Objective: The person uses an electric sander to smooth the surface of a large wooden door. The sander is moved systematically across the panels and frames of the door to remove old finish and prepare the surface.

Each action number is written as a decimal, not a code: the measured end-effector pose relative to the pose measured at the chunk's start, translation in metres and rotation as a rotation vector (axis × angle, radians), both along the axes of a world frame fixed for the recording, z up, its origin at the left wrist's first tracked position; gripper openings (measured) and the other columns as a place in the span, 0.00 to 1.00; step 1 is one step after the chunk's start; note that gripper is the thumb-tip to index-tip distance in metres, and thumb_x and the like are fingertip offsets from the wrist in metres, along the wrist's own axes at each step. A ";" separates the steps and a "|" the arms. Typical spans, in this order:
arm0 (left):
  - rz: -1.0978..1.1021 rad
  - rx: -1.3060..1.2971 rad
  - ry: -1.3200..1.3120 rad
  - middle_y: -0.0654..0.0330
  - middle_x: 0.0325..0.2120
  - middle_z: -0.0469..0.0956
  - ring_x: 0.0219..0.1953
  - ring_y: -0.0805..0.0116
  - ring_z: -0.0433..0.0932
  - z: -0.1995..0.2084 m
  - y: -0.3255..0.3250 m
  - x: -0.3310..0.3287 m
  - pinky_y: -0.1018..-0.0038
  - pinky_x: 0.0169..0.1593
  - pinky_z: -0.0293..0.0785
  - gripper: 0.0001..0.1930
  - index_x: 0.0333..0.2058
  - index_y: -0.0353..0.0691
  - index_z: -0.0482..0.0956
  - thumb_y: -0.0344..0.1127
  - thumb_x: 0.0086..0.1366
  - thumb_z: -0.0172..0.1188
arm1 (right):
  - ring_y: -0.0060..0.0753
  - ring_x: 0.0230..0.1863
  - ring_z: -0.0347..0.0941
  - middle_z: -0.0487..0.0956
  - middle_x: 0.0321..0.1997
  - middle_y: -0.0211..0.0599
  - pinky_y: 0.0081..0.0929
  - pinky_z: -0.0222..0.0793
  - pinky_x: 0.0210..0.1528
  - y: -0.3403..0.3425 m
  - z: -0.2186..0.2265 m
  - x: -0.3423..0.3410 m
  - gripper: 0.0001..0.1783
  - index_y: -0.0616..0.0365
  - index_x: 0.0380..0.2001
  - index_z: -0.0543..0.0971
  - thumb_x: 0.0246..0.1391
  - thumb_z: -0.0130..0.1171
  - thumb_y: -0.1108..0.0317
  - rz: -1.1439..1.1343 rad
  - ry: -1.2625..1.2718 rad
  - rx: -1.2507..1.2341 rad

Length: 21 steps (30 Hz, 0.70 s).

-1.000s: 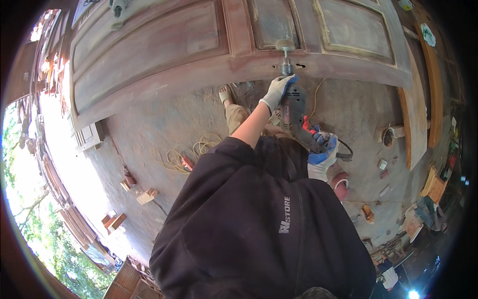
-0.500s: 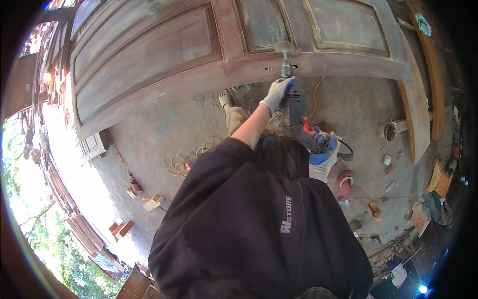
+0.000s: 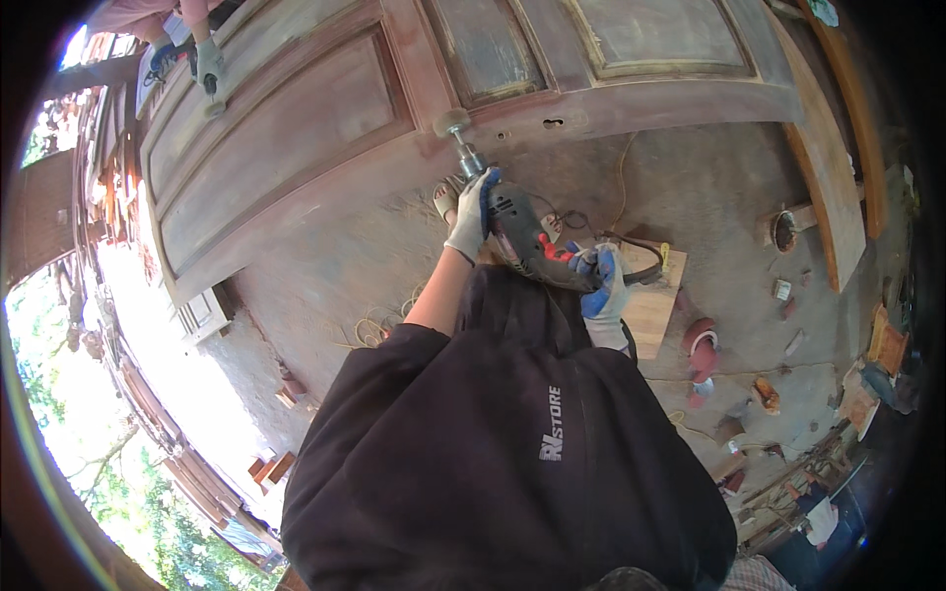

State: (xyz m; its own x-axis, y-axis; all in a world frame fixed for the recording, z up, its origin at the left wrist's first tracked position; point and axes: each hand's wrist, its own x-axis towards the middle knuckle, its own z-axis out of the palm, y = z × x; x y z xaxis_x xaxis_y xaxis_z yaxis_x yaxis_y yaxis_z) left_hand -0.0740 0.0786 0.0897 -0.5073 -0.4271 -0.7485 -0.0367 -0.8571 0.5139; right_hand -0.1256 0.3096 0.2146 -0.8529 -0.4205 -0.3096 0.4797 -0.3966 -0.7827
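Left hand [image 3: 469, 219], grey glove, wraps the front of the drill [image 3: 524, 236] just behind the chuck, fingers closed round the body. Right hand [image 3: 601, 286], blue-and-grey glove, grips the rear handle, fingers curled tight by the red trigger part. Drill sits centre frame, pointing far and slightly left, at a slant. On its shaft, a round sanding head [image 3: 452, 122] touching or just off the lower rail of the door [image 3: 296, 128]; contact too small to call.

Door: big, panelled, worn reddish wood, lying on its long edge across the far side. Holes in the rail just right of the head.

Handling, as a judgement: drill looks heavy and rigid, tends to twist when the head bites, so two-hand hold front and rear suits it. Cord [image 3: 641, 258] loops behind the right hand; keep it off the head.

Concrete floor [image 3: 709, 187] littered with offcuts. Another person's gloved hand [image 3: 208, 65] works the door, far left.
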 end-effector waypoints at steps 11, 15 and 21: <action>-0.326 -0.184 -0.016 0.63 0.30 0.78 0.28 0.72 0.75 0.042 0.054 -0.128 0.74 0.35 0.72 0.22 0.43 0.36 0.79 0.48 0.56 0.65 | 0.31 0.27 0.69 0.71 0.22 0.33 0.45 0.68 0.50 0.062 -0.024 -0.060 0.13 0.57 0.26 0.72 0.60 0.51 0.61 -0.287 -0.061 -0.053; -0.286 -0.189 -0.029 0.63 0.31 0.78 0.30 0.72 0.75 0.030 0.058 -0.124 0.75 0.36 0.72 0.22 0.43 0.36 0.79 0.48 0.57 0.65 | 0.33 0.25 0.69 0.71 0.21 0.33 0.50 0.65 0.55 0.062 -0.016 -0.065 0.14 0.57 0.25 0.72 0.60 0.51 0.60 -0.225 0.002 -0.017; -0.047 -0.051 -0.016 0.64 0.30 0.77 0.29 0.72 0.75 0.014 0.035 -0.046 0.74 0.34 0.72 0.19 0.43 0.39 0.78 0.46 0.59 0.64 | 0.33 0.26 0.67 0.67 0.20 0.32 0.47 0.62 0.54 0.032 -0.006 -0.042 0.16 0.57 0.23 0.68 0.60 0.49 0.58 -0.011 -0.028 0.035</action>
